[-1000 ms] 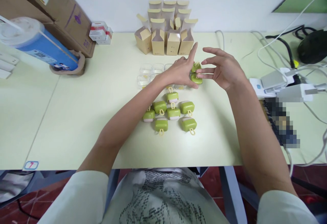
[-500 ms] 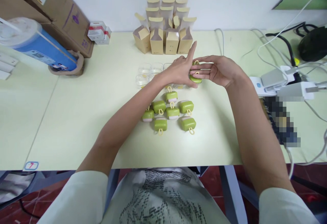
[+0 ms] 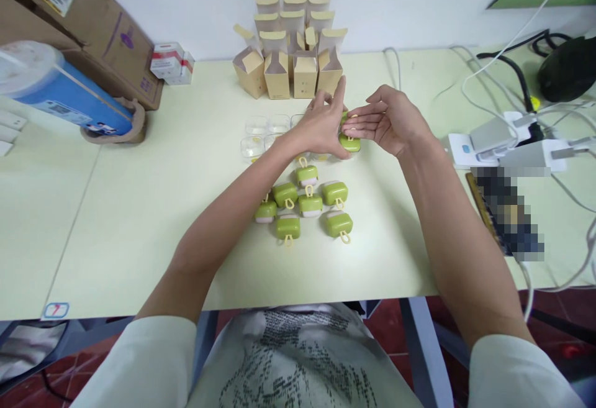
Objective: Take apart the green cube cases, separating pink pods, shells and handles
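pinched between your two hands, the green case (image 3: pixel 349 143) sits just above the table (image 3: pixel 139 209), in front of the kraft cartons (image 3: pixel 291 54). your left hand (image 3: pixel 321 128) closes on its near side: the thumb runs along the lower edge and the curled fingers cover its left end, while the index finger sticks straight up, free of everything. your right hand (image 3: pixel 391 122) is spread flat, fingers (image 3: pixel 361 123) straight and laid side by side, their tips pressing on the top of the case from the right; it wraps around nothing. whether the case's lid is shut you cannot tell, as both hands hide it.

a cluster of like cases (image 3: pixel 307 204) with yellow loops lies on the table just nearer to you, apart from both hands. clear trays (image 3: pixel 261 135) stand left of your left hand. a blue cup (image 3: pixel 60 94) lies far left, and white cables (image 3: pixel 488 104) run at far right.
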`<action>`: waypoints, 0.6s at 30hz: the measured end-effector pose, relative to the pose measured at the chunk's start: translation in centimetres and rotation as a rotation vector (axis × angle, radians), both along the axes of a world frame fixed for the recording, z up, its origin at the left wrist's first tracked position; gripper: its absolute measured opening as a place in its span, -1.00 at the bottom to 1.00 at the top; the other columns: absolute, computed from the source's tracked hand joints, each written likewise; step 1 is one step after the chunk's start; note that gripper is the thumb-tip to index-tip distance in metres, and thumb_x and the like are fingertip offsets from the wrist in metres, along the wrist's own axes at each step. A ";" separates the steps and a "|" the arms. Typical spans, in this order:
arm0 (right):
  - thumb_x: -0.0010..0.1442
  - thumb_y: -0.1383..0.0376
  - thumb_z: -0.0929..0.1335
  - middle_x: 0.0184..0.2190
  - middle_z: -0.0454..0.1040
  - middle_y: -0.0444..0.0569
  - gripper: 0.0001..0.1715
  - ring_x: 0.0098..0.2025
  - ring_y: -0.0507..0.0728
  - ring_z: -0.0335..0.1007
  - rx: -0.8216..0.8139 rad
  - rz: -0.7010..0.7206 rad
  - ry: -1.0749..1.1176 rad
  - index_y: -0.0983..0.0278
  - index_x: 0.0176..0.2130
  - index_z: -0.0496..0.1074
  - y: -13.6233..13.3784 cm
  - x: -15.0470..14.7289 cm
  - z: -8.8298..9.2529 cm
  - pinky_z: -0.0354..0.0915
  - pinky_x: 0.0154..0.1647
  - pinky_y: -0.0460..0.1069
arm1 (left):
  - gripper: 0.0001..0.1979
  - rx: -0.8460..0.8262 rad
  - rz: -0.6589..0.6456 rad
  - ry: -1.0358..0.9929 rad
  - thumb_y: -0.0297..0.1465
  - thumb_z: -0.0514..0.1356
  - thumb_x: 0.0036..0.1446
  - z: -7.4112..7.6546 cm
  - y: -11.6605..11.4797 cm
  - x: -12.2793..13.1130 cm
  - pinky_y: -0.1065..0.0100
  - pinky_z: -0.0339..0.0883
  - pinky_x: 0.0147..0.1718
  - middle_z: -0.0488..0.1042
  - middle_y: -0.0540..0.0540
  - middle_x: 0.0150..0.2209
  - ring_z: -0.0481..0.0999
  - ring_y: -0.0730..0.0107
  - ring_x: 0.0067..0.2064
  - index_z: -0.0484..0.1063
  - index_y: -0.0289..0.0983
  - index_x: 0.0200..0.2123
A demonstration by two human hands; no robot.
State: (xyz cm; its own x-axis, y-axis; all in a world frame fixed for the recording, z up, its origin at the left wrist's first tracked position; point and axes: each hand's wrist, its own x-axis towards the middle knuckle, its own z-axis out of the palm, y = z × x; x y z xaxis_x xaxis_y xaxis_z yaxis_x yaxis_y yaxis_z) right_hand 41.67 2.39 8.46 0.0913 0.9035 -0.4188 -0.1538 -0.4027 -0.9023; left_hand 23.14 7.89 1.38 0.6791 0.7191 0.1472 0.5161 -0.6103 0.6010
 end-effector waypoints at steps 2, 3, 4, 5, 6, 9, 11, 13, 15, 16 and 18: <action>0.50 0.18 0.39 -0.41 0.73 0.10 -0.69 -0.16 0.27 0.83 -0.003 0.016 -0.028 0.29 -0.11 0.71 0.0 0.0 -0.1 0.78 -0.05 0.05 | 0.74 0.010 0.010 0.023 -0.11 0.73 -0.07 0.3 -0.2 0.1 -0.36 0.09 0.64 0.39 -0.46 0.54 0.03 -0.53 0.71 -0.46 -0.19 0.79; 0.50 0.16 0.40 -0.42 0.72 0.08 -0.69 -0.15 0.29 0.83 -0.009 0.021 -0.042 0.27 -0.10 0.71 0.0 0.0 -0.1 0.78 -0.05 0.08 | 0.73 0.008 0.014 0.032 -0.11 0.73 -0.07 0.4 -0.2 0.1 -0.36 0.09 0.64 0.39 -0.46 0.55 0.04 -0.52 0.71 -0.44 -0.18 0.79; 0.51 0.15 0.40 -0.42 0.72 0.08 -0.70 -0.13 0.30 0.83 -0.017 0.020 -0.054 0.24 -0.09 0.72 0.0 0.0 -0.1 0.79 -0.04 0.10 | 0.73 0.001 0.018 0.039 -0.11 0.73 -0.08 0.5 -0.3 0.1 -0.36 0.10 0.64 0.37 -0.46 0.56 0.03 -0.53 0.71 -0.43 -0.18 0.79; 0.51 0.16 0.39 -0.41 0.73 0.07 -0.70 -0.12 0.30 0.83 -0.022 0.014 -0.059 0.23 -0.10 0.72 -0.1 -0.2 0.0 0.78 -0.02 0.11 | 0.73 -0.008 0.021 0.044 -0.12 0.73 -0.08 0.6 -0.3 0.2 -0.36 0.09 0.64 0.36 -0.47 0.57 0.01 -0.54 0.72 -0.43 -0.18 0.80; 0.53 0.18 0.37 -0.39 0.74 0.08 -0.68 -0.11 0.29 0.83 -0.026 0.003 -0.059 0.23 -0.12 0.72 -0.2 -0.3 0.3 0.77 0.01 0.10 | 0.75 -0.018 0.025 0.047 -0.13 0.73 -0.10 0.6 -0.3 0.2 -0.38 0.08 0.65 0.34 -0.49 0.58 -0.01 -0.56 0.73 -0.45 -0.19 0.80; 0.60 0.27 0.25 -0.28 0.79 0.13 -0.49 -0.11 0.18 0.81 -0.023 -0.031 -0.066 0.27 -0.22 0.72 -0.7 -0.3 2.1 0.69 0.11 0.01 | 0.79 -0.027 0.029 0.043 -0.17 0.74 -0.12 0.5 -0.4 0.3 -0.45 -0.02 0.66 0.32 -0.52 0.57 -0.10 -0.63 0.75 -0.52 -0.26 0.79; 0.61 0.31 0.20 -0.14 0.82 0.20 -0.39 -0.07 0.13 0.80 0.027 -0.034 -0.099 0.32 -0.29 0.73 -1.3 0.2 3.8 0.63 0.17 -0.06 | 0.80 -0.031 0.020 0.047 -0.15 0.72 -0.11 0.4 -0.5 0.3 -0.46 -0.08 0.68 0.37 -0.49 0.56 -0.10 -0.60 0.76 -0.56 -0.26 0.78; 0.58 0.30 0.23 -0.04 0.84 0.22 -0.39 0.00 0.15 0.80 0.103 0.003 -0.148 0.32 -0.31 0.76 -2.1 1.3 5.4 0.61 0.22 -0.05 | 0.80 -0.059 0.007 0.073 -0.12 0.71 -0.09 0.6 -0.6 0.3 -0.41 -0.14 0.72 0.41 -0.47 0.55 -0.06 -0.53 0.76 -0.58 -0.26 0.78; 0.54 0.25 0.29 -0.10 0.85 0.17 -0.45 -0.03 0.21 0.80 0.128 0.084 -0.200 0.25 -0.33 0.78 -3.3 2.6 6.2 0.65 0.23 0.03 | 0.81 -0.092 -0.004 0.099 -0.10 0.70 -0.11 1.4 -0.7 0.2 -0.36 -0.19 0.74 0.36 -0.49 0.59 -0.07 -0.50 0.77 -0.58 -0.26 0.78; 0.51 0.23 0.32 -0.17 0.84 0.15 -0.49 -0.08 0.24 0.80 0.119 0.131 -0.223 0.21 -0.34 0.78 -4.1 3.2 6.3 0.68 0.20 0.06 | 0.82 -0.104 -0.010 0.105 -0.09 0.71 -0.13 2.0 -0.8 0.1 -0.35 -0.21 0.74 0.31 -0.50 0.63 -0.11 -0.50 0.78 -0.57 -0.26 0.78; 0.45 0.17 0.40 -0.29 0.81 0.12 -0.57 -0.19 0.25 0.79 0.077 0.217 -0.248 0.18 -0.36 0.79 -5.9 4.1 5.8 0.73 0.07 0.08 | 0.83 -0.115 -0.015 0.111 -0.07 0.72 -0.18 4.0 -0.9 -0.5 -0.32 -0.20 0.74 0.14 -0.48 0.71 -0.23 -0.51 0.81 -0.51 -0.24 0.80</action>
